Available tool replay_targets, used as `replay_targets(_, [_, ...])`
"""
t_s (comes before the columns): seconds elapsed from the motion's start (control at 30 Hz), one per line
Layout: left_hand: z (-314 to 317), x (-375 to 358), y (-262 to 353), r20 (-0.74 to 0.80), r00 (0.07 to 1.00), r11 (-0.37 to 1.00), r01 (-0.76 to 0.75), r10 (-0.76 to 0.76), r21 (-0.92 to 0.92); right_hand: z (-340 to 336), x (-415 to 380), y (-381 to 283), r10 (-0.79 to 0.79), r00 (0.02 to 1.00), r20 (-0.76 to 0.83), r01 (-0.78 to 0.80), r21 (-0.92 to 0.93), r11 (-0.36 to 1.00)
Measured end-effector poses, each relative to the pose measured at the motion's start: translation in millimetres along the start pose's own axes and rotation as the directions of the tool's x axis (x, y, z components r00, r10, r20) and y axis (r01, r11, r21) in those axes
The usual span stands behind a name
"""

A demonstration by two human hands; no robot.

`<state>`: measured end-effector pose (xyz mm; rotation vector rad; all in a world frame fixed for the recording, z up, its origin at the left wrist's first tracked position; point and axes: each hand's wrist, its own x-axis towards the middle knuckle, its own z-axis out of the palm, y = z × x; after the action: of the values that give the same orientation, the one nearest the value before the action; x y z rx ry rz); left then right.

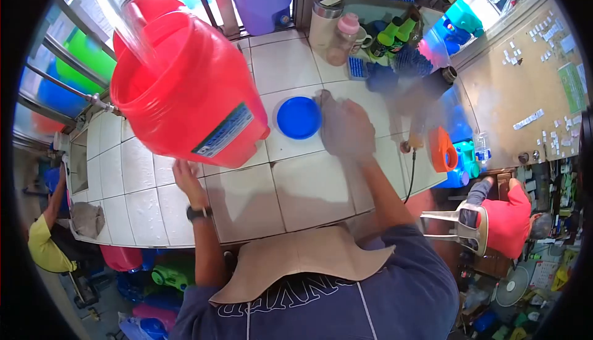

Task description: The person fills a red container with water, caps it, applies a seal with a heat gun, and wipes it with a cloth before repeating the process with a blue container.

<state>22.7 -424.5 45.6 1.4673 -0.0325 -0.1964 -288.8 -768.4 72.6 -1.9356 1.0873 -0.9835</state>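
A large red container (185,86) stands tilted on the white tiled counter (315,179), with a label on its near side. A clear tube or stream reaches down into its wide mouth. My left hand (188,182), with a dark band at the wrist, is at the container's lower near edge; its fingers are partly hidden there. A round blue lid (299,117) lies flat on the tiles. Just right of it, my right hand (355,130) is on or over a grey cloth (333,123), blurred by motion, its fingers indistinct.
At the counter's back are a tumbler (325,21), a pink-capped bottle (343,40), a mug and green-capped bottles. An orange container (441,149) is at the right. A crumpled cloth (88,219) lies far left. One person sits at right, another is at left.
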Motion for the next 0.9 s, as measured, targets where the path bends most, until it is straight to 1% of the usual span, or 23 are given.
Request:
replay_targets(0.03, [-5.3,-31.1,-6.0,0.019,0.999,0.994,-0.03,0.028,0.108,-3.7,6.5,-1.9,-0.162,0.986,0.037,0.166,-0.17,0.971])
replay_targets(0.07, [-7.8,-62.5,-4.4,0.047,0.998,0.972,-0.062,0.053,0.225,-5.3,7.1,-5.7,-0.301,0.949,0.094,0.315,-0.323,0.892])
replay_targets(0.1, [-4.6,-92.8,-4.6,0.077,0.995,0.971,-0.084,0.069,0.223,-5.5,13.2,-8.8,-0.43,0.887,0.171,0.458,-0.454,0.764])
replay_targets(0.13, [4.5,-121.2,1.6,0.111,0.99,0.969,-0.105,0.082,0.222,-5.6,33.9,-1.3,-0.465,0.877,0.12,0.467,-0.439,0.768])
replay_targets(0.17, [13.8,-139.9,1.3,0.105,0.991,0.969,-0.109,0.088,0.223,-5.7,54.2,6.1,-0.499,0.864,0.068,0.478,-0.424,0.769])
replay_targets(0.2, [25.7,-156.7,-1.7,0.184,0.98,0.974,-0.11,0.073,0.2,-6.3,73.9,11.4,-0.531,0.847,0.015,0.49,-0.41,0.769])
replay_targets(0.23, [33.1,-176.3,-3.7,0.259,0.965,0.977,-0.098,0.047,0.188,-11.5,102.5,18.1,-0.543,0.837,-0.075,0.486,-0.355,0.798])
replay_targets(0.27, [40.6,-191.9,-3.2,0.241,0.97,0.976,-0.089,0.039,0.2,-16.1,129.0,24.2,-0.41,0.912,0.014,0.377,-0.42,0.826])
replay_targets(0.3, [53.4,-197.8,-1.9,0.328,0.945,0.983,-0.04,-0.021,0.179,-16.3,156.9,28.6,-0.269,0.959,0.085,0.275,-0.489,0.828])
replay_targets(0.33, [64.8,-202.3,0.6,0.416,0.906,0.986,0.012,-0.081,0.167,-10.4,174.9,40.1,-0.268,0.959,0.094,0.28,-0.475,0.834])
replay_targets(0.37, [75.0,-208.8,5.6,0.404,0.911,0.984,0.015,-0.088,0.179,-3.0,184.9,56.3,-0.168,0.974,0.154,0.227,-0.638,0.735])
replay_targets(0.4, [87.7,-212.8,11.9,0.47,0.879,0.984,-0.008,-0.077,0.177,2.5,189.6,66.0,-0.064,0.979,0.192,0.191,-0.778,0.598])
replay_targets(0.43, [98.8,-214.1,15.1,0.534,0.843,0.985,-0.033,-0.064,0.17,3.7,190.5,65.9,-0.067,0.977,0.202,0.201,-0.772,0.603])
replay_targets(0.53, [118.8,-213.7,21.6,0.558,0.828,0.986,-0.047,-0.051,0.16,-3.4,188.2,53.9,-0.211,0.968,0.138,0.238,-0.777,0.583])
replay_targets(0.57, [125.1,-212.9,26.4,0.582,0.812,0.983,-0.063,-0.05,0.173,-10.1,182.8,48.2,-0.205,0.967,0.148,0.242,-0.775,0.584])
replay_targets(0.6, [131.6,-211.0,29.3,0.608,0.792,0.979,-0.079,-0.052,0.187,-17.9,176.6,42.8,-0.326,0.938,0.114,0.31,-0.693,0.651])
replay_targets(0.63, [137.5,-208.5,29.8,0.604,0.794,0.978,-0.072,-0.064,0.197,-26.3,167.3,33.9,-0.435,0.898,0.064,0.382,-0.602,0.701])
replay_targets(0.67, [142.2,-206.2,29.8,0.635,0.771,0.975,-0.094,-0.058,0.202,-33.9,154.9,23.5,-0.529,0.848,0.001,0.458,-0.503,0.733])
replay_targets(0.7, [147.0,-203.0,30.2,0.661,0.748,0.971,-0.115,-0.053,0.208,-40.4,134.1,3.6,-0.52,0.854,0.013,0.458,-0.493,0.74])
replay_targets(0.77, [159.5,-196.5,32.8,0.661,0.747,0.939,-0.18,-0.064,0.294,-42.5,74.3,-38.8,-0.361,0.928,0.097,0.372,-0.145,0.917])
replay_targets(0.83, [174.7,-191.0,32.0,0.658,0.752,0.928,-0.268,0.035,0.257,-28.6,25.8,-42.0,-0.335,0.895,0.296,0.366,-0.055,0.929])
replay_targets(0.87, [181.2,-190.5,33.1,0.643,0.766,0.924,-0.259,0.019,0.28,-16.2,4.7,-40.7,-0.328,0.891,0.314,0.357,-0.037,0.933])
replay_targets(0.9, [186.4,-192.1,34.3,0.614,0.789,0.973,-0.126,-0.021,0.195,-3.5,-18.1,-36.9,-0.231,0.907,0.351,0.172,0.192,0.966])
